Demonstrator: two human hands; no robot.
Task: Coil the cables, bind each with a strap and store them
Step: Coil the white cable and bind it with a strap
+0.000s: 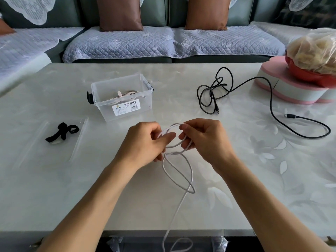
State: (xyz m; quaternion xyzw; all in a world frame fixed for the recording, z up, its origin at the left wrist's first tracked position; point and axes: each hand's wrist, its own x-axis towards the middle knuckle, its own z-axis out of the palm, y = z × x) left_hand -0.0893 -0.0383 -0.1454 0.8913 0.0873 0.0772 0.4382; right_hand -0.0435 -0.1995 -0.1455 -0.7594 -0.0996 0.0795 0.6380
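Observation:
A white cable (183, 171) is held over the middle of the table by both hands. My left hand (145, 142) pinches one side of a small loop, and my right hand (203, 140) grips the other side. Below the hands the cable makes a bigger loop, then trails over the table's near edge. A black cable (271, 99) lies loose and tangled at the right. A clear storage box (121, 97) behind my left hand holds a bound pale cable. Black straps (62, 132) lie at the left on a clear plastic bag.
A pink and grey flower-shaped box (289, 88) stands at the far right with a red bowl and a plastic bag of food (314, 51) on top. A sofa with quilted covers and brown cushions (119, 13) runs behind the table.

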